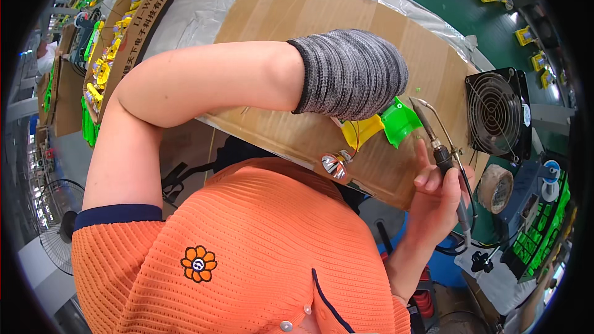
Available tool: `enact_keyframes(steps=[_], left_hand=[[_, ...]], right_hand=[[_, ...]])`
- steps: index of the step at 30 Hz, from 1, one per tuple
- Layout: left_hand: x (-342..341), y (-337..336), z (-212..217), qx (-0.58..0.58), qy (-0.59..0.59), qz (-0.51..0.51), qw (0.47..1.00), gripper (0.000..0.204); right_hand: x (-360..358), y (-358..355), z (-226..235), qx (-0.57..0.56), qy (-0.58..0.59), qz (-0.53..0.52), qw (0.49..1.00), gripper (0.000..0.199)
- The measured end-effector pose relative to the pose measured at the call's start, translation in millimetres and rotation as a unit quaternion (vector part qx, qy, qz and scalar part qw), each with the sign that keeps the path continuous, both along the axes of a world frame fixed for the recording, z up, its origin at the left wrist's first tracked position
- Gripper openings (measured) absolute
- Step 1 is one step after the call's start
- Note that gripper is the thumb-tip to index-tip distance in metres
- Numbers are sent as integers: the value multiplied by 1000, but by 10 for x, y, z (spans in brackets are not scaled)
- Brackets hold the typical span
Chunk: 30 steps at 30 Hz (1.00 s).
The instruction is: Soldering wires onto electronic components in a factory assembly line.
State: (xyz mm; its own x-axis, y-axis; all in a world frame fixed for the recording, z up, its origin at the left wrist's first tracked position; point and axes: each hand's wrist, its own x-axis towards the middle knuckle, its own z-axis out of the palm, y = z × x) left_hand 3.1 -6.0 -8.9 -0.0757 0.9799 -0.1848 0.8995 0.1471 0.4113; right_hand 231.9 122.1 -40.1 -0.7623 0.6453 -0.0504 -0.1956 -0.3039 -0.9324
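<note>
Fan (68,229) with a wire guard stands at the far left, and above it yellow parts (106,62) line a carton (145,37) with dark print on its side. Next comes the left arm (204,80), bare and bent at the elbow, reaching rightward over a cardboard board (272,18) from an orange shirt (266,222) (a flower patch (198,264) sits on its chest). A grey knit sleeve (356,74) covers the far end of that arm; the left hand is hidden by it, so I cannot tell whether it is spread or gripping. Just below the sleeve, by the board's near edge, is a lamp (334,166) with a shiny reflector, and thin red wires rise from it toward a yellow piece (364,131). That piece lies partly under the sleeve's outline, with a green piece (402,122) just beside it on the right. The right hand (438,201) has its fingers closed around the handle of a soldering iron (442,156), index finger extended; the iron slants up and left, its tip near the green piece. Farther right stand a black fan (495,114), a tape roll (495,188) and, near the rim, a spool (550,180).
</note>
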Motion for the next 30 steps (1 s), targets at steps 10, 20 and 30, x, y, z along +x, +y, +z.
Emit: enact_keyframes(steps=[10, 20, 30], left_hand=[[-43, -17, 186, -92, 38, 61, 993, 15], [-59, -270, 204, 21, 79, 52, 995, 15], [-306, -1372, 250, 23, 321, -138, 937, 19]], right_hand=[[-277, -180, -67, -163, 74, -21, 984, 8], [-235, -160, -87, -125, 73, -4, 989, 9], [-80, -358, -14, -83, 50, 23, 995, 7]])
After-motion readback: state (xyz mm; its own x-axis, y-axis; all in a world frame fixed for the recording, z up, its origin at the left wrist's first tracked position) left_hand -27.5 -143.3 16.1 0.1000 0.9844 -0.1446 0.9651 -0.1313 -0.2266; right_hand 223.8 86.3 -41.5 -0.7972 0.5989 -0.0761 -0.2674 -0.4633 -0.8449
